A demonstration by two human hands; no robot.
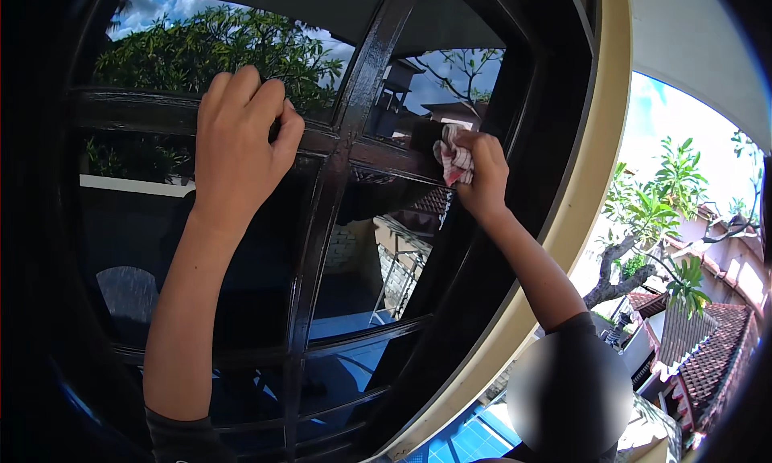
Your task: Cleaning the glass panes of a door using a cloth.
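Observation:
Before me stands a dark, glossy window frame (316, 222) whose bars divide the glass into panes. My left hand (241, 133) is closed at the horizontal window bar (133, 109), its fingers curled over it; the fingertips are hidden behind the knuckles. Farther right, my right hand (486, 174) grips a crumpled cloth (453, 159), white with reddish stripes. The cloth touches the same bar, to the right of where it crosses the upright one. Glass panes (386, 262) above and below the bar reflect trees, sky and buildings.
A cream-coloured border (591, 149) curves along the window's right side. Beyond it are a leafy tree (615, 262) and tiled roofs (728, 342). Blue tiles (466, 443) show low down, beside a blurred round patch over my right upper arm.

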